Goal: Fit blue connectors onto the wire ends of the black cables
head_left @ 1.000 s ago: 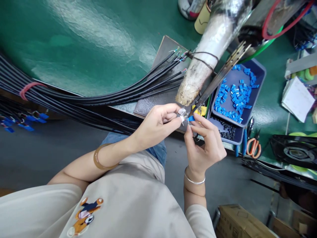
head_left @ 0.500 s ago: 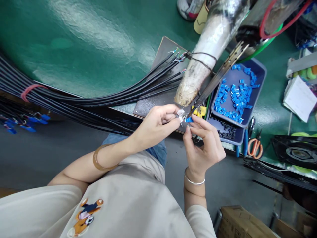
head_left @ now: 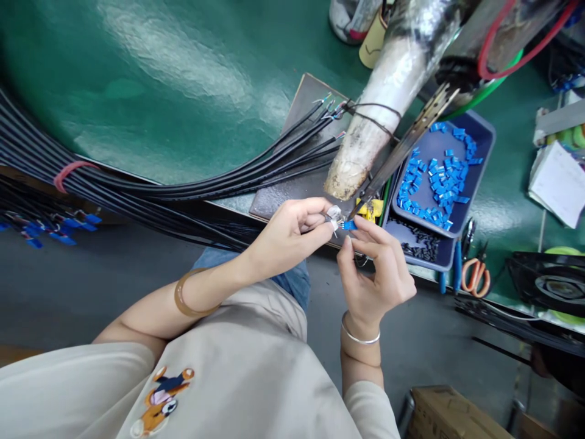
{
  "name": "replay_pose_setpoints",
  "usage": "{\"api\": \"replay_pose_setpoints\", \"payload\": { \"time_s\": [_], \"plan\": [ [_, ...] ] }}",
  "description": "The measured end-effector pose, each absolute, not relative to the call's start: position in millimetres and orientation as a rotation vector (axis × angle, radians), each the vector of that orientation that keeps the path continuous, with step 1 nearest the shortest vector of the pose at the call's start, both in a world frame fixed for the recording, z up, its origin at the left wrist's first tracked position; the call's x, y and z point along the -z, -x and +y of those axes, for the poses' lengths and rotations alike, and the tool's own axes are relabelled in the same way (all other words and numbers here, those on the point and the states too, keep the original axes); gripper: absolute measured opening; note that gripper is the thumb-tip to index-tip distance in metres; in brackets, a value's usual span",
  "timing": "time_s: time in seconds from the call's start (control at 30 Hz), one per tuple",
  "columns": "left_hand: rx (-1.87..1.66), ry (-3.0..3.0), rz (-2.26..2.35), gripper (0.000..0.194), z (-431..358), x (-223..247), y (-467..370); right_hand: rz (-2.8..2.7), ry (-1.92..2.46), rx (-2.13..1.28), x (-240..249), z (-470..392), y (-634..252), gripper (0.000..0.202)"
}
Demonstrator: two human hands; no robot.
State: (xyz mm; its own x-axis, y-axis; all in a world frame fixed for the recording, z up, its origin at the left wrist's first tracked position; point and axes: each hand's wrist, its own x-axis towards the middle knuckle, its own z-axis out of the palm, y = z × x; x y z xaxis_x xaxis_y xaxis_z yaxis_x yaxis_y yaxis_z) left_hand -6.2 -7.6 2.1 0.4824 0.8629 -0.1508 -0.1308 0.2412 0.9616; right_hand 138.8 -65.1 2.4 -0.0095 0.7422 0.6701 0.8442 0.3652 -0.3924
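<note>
My left hand (head_left: 295, 235) pinches the end of a black cable, whose thin bare wires (head_left: 339, 225) stick out past its fingertips. White wrapping (head_left: 335, 213) covers those fingertips. A small blue connector (head_left: 350, 225) sits at the wires' ends, against an upper finger of my right hand (head_left: 377, 262). The thumb and forefinger of that right hand are pinched together just below the connector, around what looks like a thin wire, mostly hidden. Right above the connector comes down the dark tip of a metal soldering iron (head_left: 379, 177).
A wrapped extraction tube (head_left: 350, 174) hangs over a dark board (head_left: 269, 201). Black cables (head_left: 173, 190) lie leftward, tied with a red band (head_left: 68, 174). Trays of blue connectors (head_left: 485, 143) and small black parts (head_left: 418, 247) stand right, with orange-handled cutters (head_left: 475, 275) and a yellow sponge (head_left: 371, 210).
The view has shifted slightly. My right thumb is now a little lower and farther from the blue connector. My left hand keeps its hold on the cable.
</note>
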Motion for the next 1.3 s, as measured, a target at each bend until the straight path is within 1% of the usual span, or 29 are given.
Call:
{"api": "replay_pose_setpoints", "payload": {
  "time_s": [0.23,0.37,0.47,0.6,0.7,0.8,0.9,0.97,1.03,1.1,1.13,1.3],
  "plan": [
    [-0.774,-1.119,0.817,0.012,-8.3,-3.3,7.4,-1.774,1.401,0.18,-1.7,-65.8,-139.4,0.02],
    [-0.697,-1.126,0.838,0.02,-9.9,-6.1,11.8,-1.586,1.461,0.131,0.9,-68.2,-140.9,0.015],
    [-0.724,-1.286,0.799,0.02,-12.4,-5.1,16.1,-1.392,1.584,-0.085,1.1,-70.5,-145.4,0.008],
    [-0.874,-1.696,0.745,0.013,-16.1,-6.1,20.3,-1.385,1.585,-0.561,-5.0,-70.1,-151.7,0.013],
    [-0.908,-1.772,0.741,0.014,-17.8,-9.4,22.7,-1.428,1.499,-0.695,-7.1,-68.4,-152.9,0.015],
    [-0.747,-1.502,0.742,0.019,-17.1,-10.5,25.5,-1.471,1.396,-0.633,-2.6,-68.5,-150.4,0.011],
    [-0.584,-1.201,0.705,0.018,-14.2,-6.5,28.5,-1.567,1.312,-0.336,4.9,-69.9,-146.7,0.011],
    [-0.582,-1.119,0.697,0.019,-12.4,-1.8,29.6,-1.583,1.308,-0.263,7.9,-70.9,-145.0,0.011],
    [-0.63,-1.089,0.706,0.022,-11.5,2.4,29.3,-1.528,1.366,-0.383,8.1,-72.0,-143.9,0.008],
    [-0.674,-1.079,0.712,0.021,-11.5,4.5,27.9,-1.433,1.423,-0.508,6.1,-73.5,-143.0,0.006],
    [-0.686,-1.08,0.715,0.019,-11.8,4.6,27.0,-1.389,1.441,-0.515,4.6,-74.4,-142.5,0.006],
    [-0.695,-1.108,0.761,0.017,-14.4,1.8,22.5,-1.261,1.494,-0.187,-7.1,-81.8,-138.8,0.006]
  ]
}}
